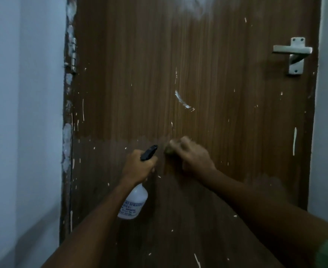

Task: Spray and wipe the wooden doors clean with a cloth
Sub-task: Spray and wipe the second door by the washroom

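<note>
My left hand grips the white spray bottle near the wooden door. My right hand presses a bunched cloth against its paint-flecked middle.

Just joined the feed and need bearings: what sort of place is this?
Probably an indoor room or passage in a building, at a brown wooden door flecked with white paint. It has a silver metal lever handle, a steel hinge, and pale painted walls either side.
</note>
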{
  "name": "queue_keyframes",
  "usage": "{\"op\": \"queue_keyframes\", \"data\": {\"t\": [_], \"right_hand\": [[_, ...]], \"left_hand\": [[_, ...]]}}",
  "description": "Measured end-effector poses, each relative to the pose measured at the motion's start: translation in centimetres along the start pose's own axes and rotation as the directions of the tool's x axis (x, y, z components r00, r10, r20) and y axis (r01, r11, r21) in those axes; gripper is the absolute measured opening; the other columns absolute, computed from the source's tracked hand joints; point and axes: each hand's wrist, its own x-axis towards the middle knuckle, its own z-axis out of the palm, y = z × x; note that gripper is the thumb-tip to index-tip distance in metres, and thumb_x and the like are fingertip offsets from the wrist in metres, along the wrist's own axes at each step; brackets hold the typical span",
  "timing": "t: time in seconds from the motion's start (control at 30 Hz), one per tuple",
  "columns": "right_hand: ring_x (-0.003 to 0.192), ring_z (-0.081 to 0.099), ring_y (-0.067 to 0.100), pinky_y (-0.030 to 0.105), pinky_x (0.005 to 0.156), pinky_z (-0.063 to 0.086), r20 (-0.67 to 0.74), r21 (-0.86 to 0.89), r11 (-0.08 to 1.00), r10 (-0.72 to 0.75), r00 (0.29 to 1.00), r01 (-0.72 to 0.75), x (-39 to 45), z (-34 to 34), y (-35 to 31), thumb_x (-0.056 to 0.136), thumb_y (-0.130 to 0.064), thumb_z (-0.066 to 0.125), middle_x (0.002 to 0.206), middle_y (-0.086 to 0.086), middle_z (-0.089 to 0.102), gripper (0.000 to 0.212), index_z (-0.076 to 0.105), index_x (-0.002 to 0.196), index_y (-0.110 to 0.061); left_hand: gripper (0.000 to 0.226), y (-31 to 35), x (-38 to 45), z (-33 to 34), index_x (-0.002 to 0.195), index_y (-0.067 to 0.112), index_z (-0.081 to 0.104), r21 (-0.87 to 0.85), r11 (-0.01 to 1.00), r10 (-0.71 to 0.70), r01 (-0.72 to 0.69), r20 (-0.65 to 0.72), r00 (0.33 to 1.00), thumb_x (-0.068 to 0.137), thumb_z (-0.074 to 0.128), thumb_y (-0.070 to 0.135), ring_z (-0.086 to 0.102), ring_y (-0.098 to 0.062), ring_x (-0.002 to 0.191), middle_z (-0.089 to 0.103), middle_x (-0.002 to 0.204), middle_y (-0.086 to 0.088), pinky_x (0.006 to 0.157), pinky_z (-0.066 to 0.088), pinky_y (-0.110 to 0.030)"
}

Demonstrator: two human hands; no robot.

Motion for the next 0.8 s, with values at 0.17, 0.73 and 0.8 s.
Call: {"op": "queue_keyframes", "data": {"t": [0.17,0.73,0.8], "right_hand": [[0.103,0.059,0.026,0.04,0.08,0.057,0.154,-0.124,0.959,-0.233,0.96,0.253,2.2,-1.0,2.2,0.084,-0.036,0.08,0.136,0.012,0.041,0.082,0.036,0.152,-0.029],[0.083,0.051,0.015,0.034,0.064,0.054,-0.157,0.074,0.944,0.33,0.931,-0.322,5.9,0.5,-2.4,0.096,-0.018,0.063,0.12,0.007,0.044,0.054,0.046,0.147,-0.024],[0.091,0.058,0.021,0.036,0.069,0.056,-0.109,0.082,0.974,0.221,0.969,-0.213,5.0,1.9,-4.9,0.093,-0.019,0.069,0.13,0.012,0.045,0.061,0.042,0.148,-0.023]], "left_hand": [[0.022,1.0,0.8,0.7,0.083,0.005,0.067,-0.039,0.998,0.055,-0.055,-0.011,0.998,0.103,0.062,0.013,0.054,-0.005,0.044,0.063,0.065,-0.007,0.042,0.043,-0.017],[0.031,-1.2,0.1,-2.3,0.084,-0.008,0.068,0.105,0.994,0.024,-0.018,-0.055,0.998,0.099,0.067,0.018,0.057,-0.022,0.053,0.067,0.073,-0.028,0.05,0.046,-0.029],[0.031,-2.1,-0.4,-3.1,0.085,-0.009,0.069,0.132,0.991,0.006,-0.001,-0.036,0.999,0.099,0.067,0.019,0.058,-0.024,0.056,0.068,0.076,-0.029,0.053,0.047,-0.031]]}}
